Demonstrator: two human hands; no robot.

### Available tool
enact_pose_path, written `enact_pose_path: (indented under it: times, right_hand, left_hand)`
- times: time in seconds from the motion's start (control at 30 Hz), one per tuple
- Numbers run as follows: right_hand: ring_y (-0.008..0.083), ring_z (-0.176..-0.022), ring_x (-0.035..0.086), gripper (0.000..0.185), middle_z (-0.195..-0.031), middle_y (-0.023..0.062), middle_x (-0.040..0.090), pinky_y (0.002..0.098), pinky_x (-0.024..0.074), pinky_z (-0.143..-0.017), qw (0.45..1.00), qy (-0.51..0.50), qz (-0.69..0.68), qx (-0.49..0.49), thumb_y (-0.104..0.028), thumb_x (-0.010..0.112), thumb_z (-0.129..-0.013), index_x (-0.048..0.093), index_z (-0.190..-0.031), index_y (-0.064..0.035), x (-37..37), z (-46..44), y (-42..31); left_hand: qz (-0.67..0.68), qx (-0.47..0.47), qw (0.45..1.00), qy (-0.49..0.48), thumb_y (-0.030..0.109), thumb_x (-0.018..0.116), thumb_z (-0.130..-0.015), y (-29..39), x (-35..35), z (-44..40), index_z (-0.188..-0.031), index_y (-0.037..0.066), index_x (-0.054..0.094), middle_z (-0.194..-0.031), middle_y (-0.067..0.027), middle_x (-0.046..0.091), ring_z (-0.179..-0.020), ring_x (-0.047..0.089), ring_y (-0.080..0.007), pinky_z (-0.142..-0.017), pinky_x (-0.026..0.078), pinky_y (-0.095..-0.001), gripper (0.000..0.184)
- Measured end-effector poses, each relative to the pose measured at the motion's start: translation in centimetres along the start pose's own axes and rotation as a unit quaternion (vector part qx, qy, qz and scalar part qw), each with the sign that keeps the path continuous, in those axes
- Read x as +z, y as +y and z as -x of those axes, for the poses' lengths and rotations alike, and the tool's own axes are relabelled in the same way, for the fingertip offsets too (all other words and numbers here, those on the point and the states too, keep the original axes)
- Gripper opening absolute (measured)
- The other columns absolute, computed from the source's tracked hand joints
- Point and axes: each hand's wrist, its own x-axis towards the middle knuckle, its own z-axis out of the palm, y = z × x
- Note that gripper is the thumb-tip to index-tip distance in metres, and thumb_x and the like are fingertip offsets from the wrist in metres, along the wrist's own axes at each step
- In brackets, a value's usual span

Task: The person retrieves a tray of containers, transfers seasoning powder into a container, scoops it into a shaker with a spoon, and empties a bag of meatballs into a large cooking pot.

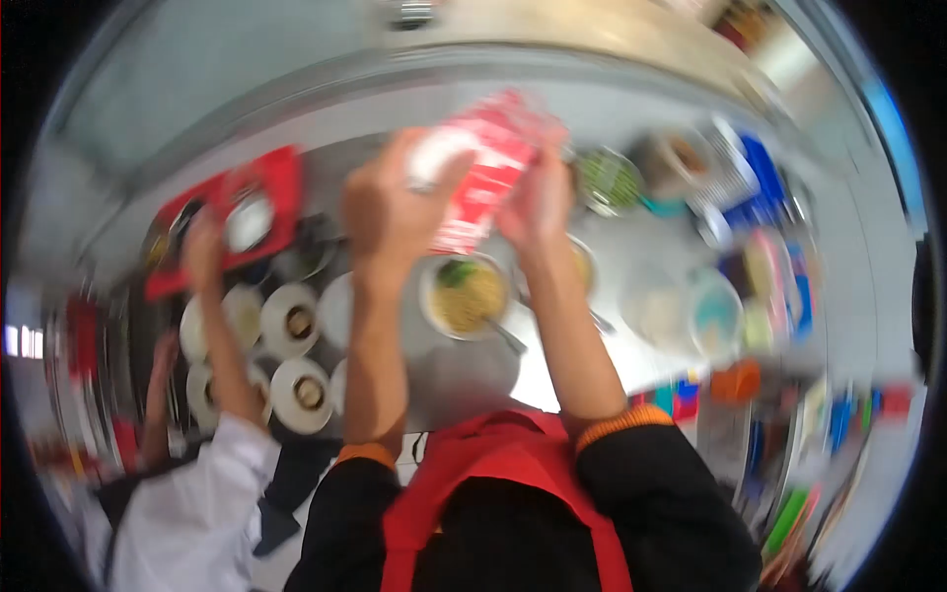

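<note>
Up in front of me, above the counter, I hold a red and white packet (488, 178), smeared by motion; its print is unreadable. My left hand (383, 197) is closed round its left side, thumb across the front. On the packet's right edge is my right hand (538, 202), gripping it with fingers partly hidden behind. Below the packet stands a white bowl of noodles (469, 301) with green leaves and a utensil leaning on its rim. A second bowl of noodles (580, 271) is partly covered by my right forearm.
At left a co-worker's hand (203, 242) reaches over a red tray (281, 183); several white bowls (289, 321) stand nearby. To the right are a container of green pieces (609, 181), a brown-filled pot (681, 158), a clear tub (715, 316) and a blue basket (758, 183).
</note>
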Motion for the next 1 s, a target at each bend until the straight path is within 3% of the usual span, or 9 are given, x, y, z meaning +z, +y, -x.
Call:
enact_pose_path:
  times: [0.13, 0.33, 0.4, 0.57, 0.6, 0.7, 0.8, 0.87, 1.0]
  right_hand:
    - [0.0194, -0.091, 0.058, 0.04, -0.098, 0.0096, 0.061, 0.0368, 0.0459, -0.086, 0.985, 0.082, -0.022, -0.15, -0.039, 0.038, -0.099, 0.056, -0.093, -0.0036, -2.7, 4.3, -9.6]
    - [0.0206, -0.079, 0.063, 0.045, -0.09, 0.0115, 0.063, 0.0362, 0.0534, -0.073, 0.913, 0.206, 0.088, -0.34, -0.041, 0.036, -0.099, 0.058, -0.091, -0.0021, -7.9, 10.9, -24.8]
    - [0.0277, -0.097, 0.061, 0.052, -0.107, 0.015, 0.061, 0.0426, 0.0496, -0.087, 0.887, 0.245, 0.177, -0.35, -0.044, 0.025, -0.099, 0.052, -0.11, -0.0018, -9.8, 13.4, -29.1]
    - [0.0238, -0.08, 0.064, 0.046, -0.088, 0.011, 0.062, 0.0401, 0.0538, -0.073, 0.857, 0.348, 0.219, -0.311, -0.043, 0.037, -0.098, 0.057, -0.1, -0.0017, -18.3, 16.6, -36.2]
    - [0.0243, -0.063, 0.065, 0.05, -0.075, 0.0131, 0.063, 0.0367, 0.0552, -0.06, 0.856, 0.334, 0.207, -0.337, -0.047, 0.035, -0.097, 0.055, -0.096, -0.0007, -21.2, 16.3, -36.6]
    - [0.0087, -0.074, 0.051, 0.045, -0.081, 0.0052, 0.061, 0.0253, 0.0419, -0.065, 0.792, 0.342, 0.449, -0.233, -0.039, 0.038, -0.099, 0.06, -0.084, -0.0025, -25.6, 17.9, -38.4]
    - [0.0188, -0.087, 0.053, 0.036, -0.089, 0.01, 0.062, 0.0311, 0.0414, -0.08, 0.723, 0.115, 0.634, -0.252, -0.03, 0.041, -0.099, 0.061, -0.092, -0.0005, -26.6, 17.4, -41.7]
    - [0.0236, -0.091, 0.053, 0.037, -0.092, 0.0123, 0.062, 0.033, 0.0403, -0.085, 0.652, 0.099, 0.708, -0.252, -0.029, 0.041, -0.099, 0.061, -0.092, 0.0012, -24.8, 17.0, -43.2]
    - [0.0228, -0.089, 0.055, 0.04, -0.094, 0.0109, 0.062, 0.0329, 0.0421, -0.082, 0.759, 0.054, 0.62, -0.191, -0.031, 0.04, -0.099, 0.065, -0.093, 0.0002, -25.8, 16.4, -43.3]
  left_hand:
    - [0.266, -0.033, 0.956, -0.118, 0.035, 0.074, -0.077, 8.4, 5.2, 1.7, -0.098, 0.002, 0.062, -0.079, -0.0163, 0.067, -0.072, 0.068, -0.0267, -0.063, 0.051, -0.0351, 0.04]
    - [0.336, 0.125, 0.919, -0.166, 0.036, 0.067, -0.083, 19.5, 15.7, 5.3, -0.102, 0.005, 0.062, -0.085, -0.0151, 0.067, -0.077, 0.067, -0.0305, -0.064, 0.051, -0.0353, 0.037]
    - [0.362, 0.148, 0.903, -0.176, 0.034, 0.064, -0.085, 22.9, 19.8, 7.7, -0.104, 0.005, 0.062, -0.087, -0.0148, 0.067, -0.079, 0.066, -0.0316, -0.064, 0.051, -0.0355, 0.034]
    - [0.34, 0.164, 0.884, -0.277, 0.022, 0.057, -0.089, 27.4, 27.1, 13.9, -0.108, 0.008, 0.065, -0.097, -0.0152, 0.066, -0.083, 0.064, -0.0333, -0.067, 0.051, -0.0374, 0.025]
    - [0.321, 0.165, 0.889, -0.281, 0.019, 0.055, -0.09, 27.3, 28.6, 15.3, -0.109, 0.009, 0.065, -0.1, -0.0153, 0.065, -0.083, 0.064, -0.0335, -0.067, 0.052, -0.0377, 0.024]
    - [0.241, 0.132, 0.909, -0.312, 0.015, 0.055, -0.088, 26.1, 30.2, 18.2, -0.107, 0.011, 0.067, -0.101, -0.012, 0.066, -0.1, 0.058, -0.0329, -0.083, 0.048, -0.0395, 0.023]
    - [0.077, 0.254, 0.912, -0.313, 0.016, 0.057, -0.085, 25.9, 29.4, 17.8, -0.102, 0.008, 0.066, -0.12, -0.0082, 0.057, -0.12, 0.044, -0.0323, -0.095, 0.04, -0.0431, 0.021]
    - [0.053, 0.24, 0.92, -0.305, 0.017, 0.057, -0.085, 26.3, 29.1, 16.9, -0.101, 0.007, 0.066, -0.122, -0.0049, 0.056, -0.122, 0.042, -0.031, -0.096, 0.04, -0.0424, 0.021]
    - [0.078, 0.186, 0.919, -0.339, 0.019, 0.057, -0.085, 26.2, 29.3, 16.7, -0.105, 0.007, 0.064, -0.124, -0.004, 0.056, -0.118, 0.047, -0.0301, -0.095, 0.042, -0.0396, 0.024]
